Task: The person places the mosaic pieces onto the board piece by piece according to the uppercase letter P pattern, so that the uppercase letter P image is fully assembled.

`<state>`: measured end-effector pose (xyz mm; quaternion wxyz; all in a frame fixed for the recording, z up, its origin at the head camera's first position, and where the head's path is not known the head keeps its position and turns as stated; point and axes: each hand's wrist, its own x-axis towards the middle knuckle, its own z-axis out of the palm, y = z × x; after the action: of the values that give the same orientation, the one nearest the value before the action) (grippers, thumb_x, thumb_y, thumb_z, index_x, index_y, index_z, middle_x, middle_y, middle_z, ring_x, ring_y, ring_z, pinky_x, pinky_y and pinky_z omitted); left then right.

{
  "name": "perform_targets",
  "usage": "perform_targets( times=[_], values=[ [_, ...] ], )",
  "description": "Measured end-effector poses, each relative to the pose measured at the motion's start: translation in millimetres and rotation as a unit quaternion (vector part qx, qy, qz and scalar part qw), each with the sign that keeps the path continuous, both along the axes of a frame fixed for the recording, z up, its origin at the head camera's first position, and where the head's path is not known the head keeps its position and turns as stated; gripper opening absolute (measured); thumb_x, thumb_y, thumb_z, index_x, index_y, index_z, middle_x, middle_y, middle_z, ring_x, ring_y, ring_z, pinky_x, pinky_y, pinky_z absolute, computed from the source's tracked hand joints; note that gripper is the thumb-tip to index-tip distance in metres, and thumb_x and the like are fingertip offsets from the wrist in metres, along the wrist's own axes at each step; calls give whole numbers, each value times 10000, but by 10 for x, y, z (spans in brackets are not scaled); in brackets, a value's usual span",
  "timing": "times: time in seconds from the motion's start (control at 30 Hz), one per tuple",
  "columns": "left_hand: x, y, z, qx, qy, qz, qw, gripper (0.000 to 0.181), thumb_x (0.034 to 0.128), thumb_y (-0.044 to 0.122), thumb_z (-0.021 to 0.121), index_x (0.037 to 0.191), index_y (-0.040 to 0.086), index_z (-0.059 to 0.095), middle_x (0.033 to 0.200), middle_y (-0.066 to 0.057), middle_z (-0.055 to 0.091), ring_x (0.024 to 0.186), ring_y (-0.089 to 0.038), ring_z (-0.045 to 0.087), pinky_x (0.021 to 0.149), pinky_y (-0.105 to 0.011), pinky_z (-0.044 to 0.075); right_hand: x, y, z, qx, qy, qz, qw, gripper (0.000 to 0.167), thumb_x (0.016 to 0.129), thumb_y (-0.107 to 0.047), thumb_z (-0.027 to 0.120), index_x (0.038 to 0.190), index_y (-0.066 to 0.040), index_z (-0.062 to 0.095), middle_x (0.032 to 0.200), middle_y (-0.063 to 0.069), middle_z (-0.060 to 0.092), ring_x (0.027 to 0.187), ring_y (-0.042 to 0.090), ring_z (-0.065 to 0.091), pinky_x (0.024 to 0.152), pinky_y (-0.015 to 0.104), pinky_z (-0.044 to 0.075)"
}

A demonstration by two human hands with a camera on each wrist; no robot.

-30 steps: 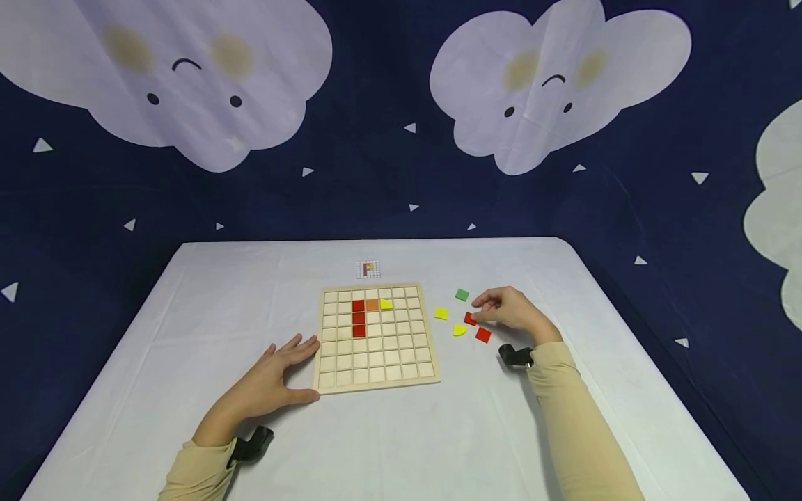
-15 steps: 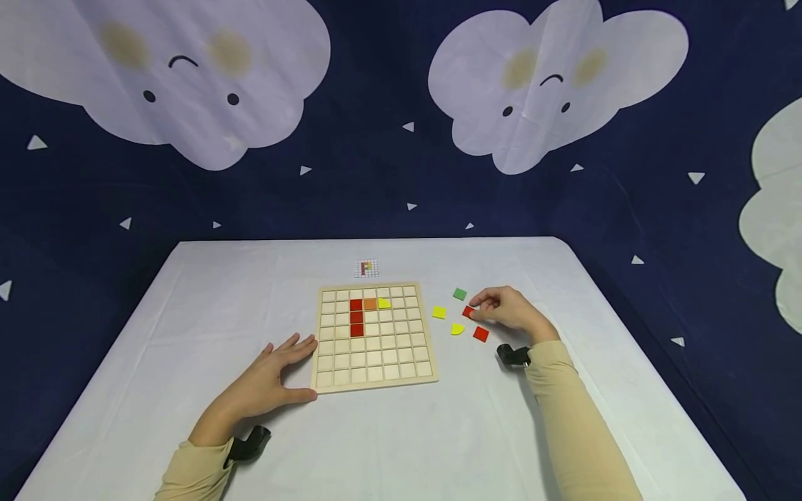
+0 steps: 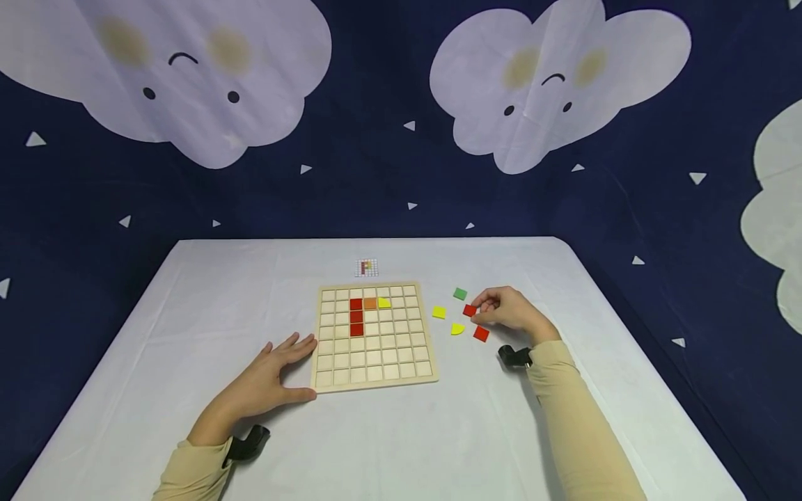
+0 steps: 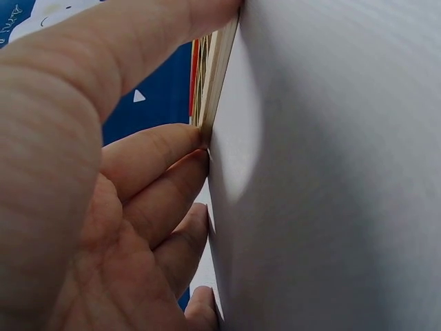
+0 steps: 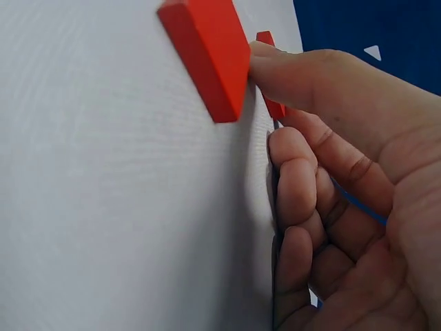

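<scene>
My left hand [image 3: 266, 383] lies spread, its fingertips and thumb touching the left edge of the wooden grid board [image 3: 376, 388]. In the left wrist view, the fingers [image 4: 158, 152] are fairly straight against the board's side [image 4: 219, 76]. Beyond the board's right side, my right hand [image 3: 510, 308] pinches a red square tile [image 3: 469, 310] at its edge, low over the table. The right wrist view has thumb and index finger around this tile [image 5: 272, 96], with the other fingers curled. A second red tile [image 3: 481, 334] lies nearer the wrist.
Yellow square [image 3: 439, 312], yellow rounded [image 3: 458, 329] and green [image 3: 460, 293] tiles lie right of the board. On the board are several red tiles [image 3: 356, 316], an orange one [image 3: 370, 303] and a yellow one [image 3: 384, 303]. A small patterned card [image 3: 366, 268] lies behind it.
The red tile at my right fingertips has shifted slightly away from me, towards the green tile. My left hand has kept its place at the board.
</scene>
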<state>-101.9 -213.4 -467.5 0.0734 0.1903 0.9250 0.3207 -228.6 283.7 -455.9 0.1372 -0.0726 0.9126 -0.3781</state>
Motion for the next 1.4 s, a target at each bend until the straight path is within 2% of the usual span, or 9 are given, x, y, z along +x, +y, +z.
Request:
perform_targets(
  times=[0.4,0.57,0.7,0.87,1.17,1.4],
  values=[
    [15,11,12,-11,-24,-36,10000,939,801,395,939,1570,37,538,1664,-160,486,1612,-485,305,1253,-804,113,7,9,-3,84,-56,-81,9999,305,886,-191,849,1135,-31,773,867,-7,646,818,149,570,740,236,486],
    [17,20,23,30,-29,-55,10000,941,803,404,939,1571,36,537,1665,-161,485,1610,-489,304,1250,-807,115,20,-25,37,-25,126,-36,9999,304,903,-213,839,1142,-35,776,918,10,675,859,158,588,756,225,495],
    [15,23,28,53,-39,-60,10000,940,806,401,939,1572,35,535,1663,-164,485,1610,-491,301,1250,-807,116,57,-137,119,-136,241,34,9996,283,917,-189,818,1141,-25,767,950,33,693,884,172,607,764,214,508],
    [17,17,34,49,-59,-52,10000,940,806,400,938,1571,30,534,1661,-170,486,1608,-496,301,1253,-805,114,96,-328,197,-170,336,176,9991,251,920,-184,806,1124,-45,764,963,48,691,890,194,611,768,259,515],
    [19,7,38,47,-54,-22,10000,941,803,394,940,1573,37,535,1665,-158,486,1615,-485,297,1259,-797,109,122,-660,234,-212,642,607,9959,196,917,-169,806,1098,-97,785,965,24,725,908,178,649,814,288,539],
    [30,20,52,37,-13,-5,10000,938,798,408,942,1569,49,546,1663,-141,496,1612,-475,314,1263,-791,121,190,-916,270,-476,625,903,9928,191,910,-137,817,1094,-91,793,945,16,724,891,163,649,814,287,550]
  ],
)
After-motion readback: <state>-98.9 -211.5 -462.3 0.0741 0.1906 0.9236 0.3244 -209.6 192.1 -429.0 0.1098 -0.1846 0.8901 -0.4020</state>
